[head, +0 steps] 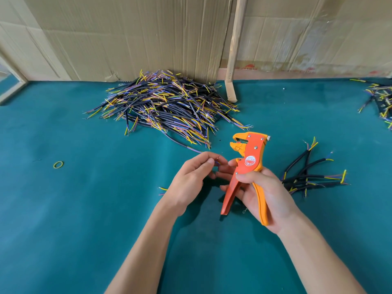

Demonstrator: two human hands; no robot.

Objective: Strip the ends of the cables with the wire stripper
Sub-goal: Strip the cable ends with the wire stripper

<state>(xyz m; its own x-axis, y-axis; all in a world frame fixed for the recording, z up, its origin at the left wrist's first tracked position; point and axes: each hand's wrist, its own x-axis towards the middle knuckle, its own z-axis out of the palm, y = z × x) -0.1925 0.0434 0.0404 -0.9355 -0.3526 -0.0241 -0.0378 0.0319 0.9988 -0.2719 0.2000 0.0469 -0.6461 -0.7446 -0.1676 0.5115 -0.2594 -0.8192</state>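
Note:
My right hand [263, 194] grips the handles of an orange and yellow wire stripper [248, 164], its jaws pointing up and left. Just left of it, my left hand [191, 179] pinches the thin end of a cable [217, 163] between thumb and fingers; most of that cable is hidden under the hand, with a yellow tip [163, 188] showing to its left. A big pile of black cables [165, 105] with yellow, purple and blue cores lies farther back. A small bunch of cables [307, 175] lies right of my right hand.
The table has a teal felt top [63, 209]. A yellow rubber band [58, 164] lies at the left. Cardboard sheets [127, 35] and a leaning wooden stick [234, 49] stand at the back. More cables [379, 100] lie at the far right edge.

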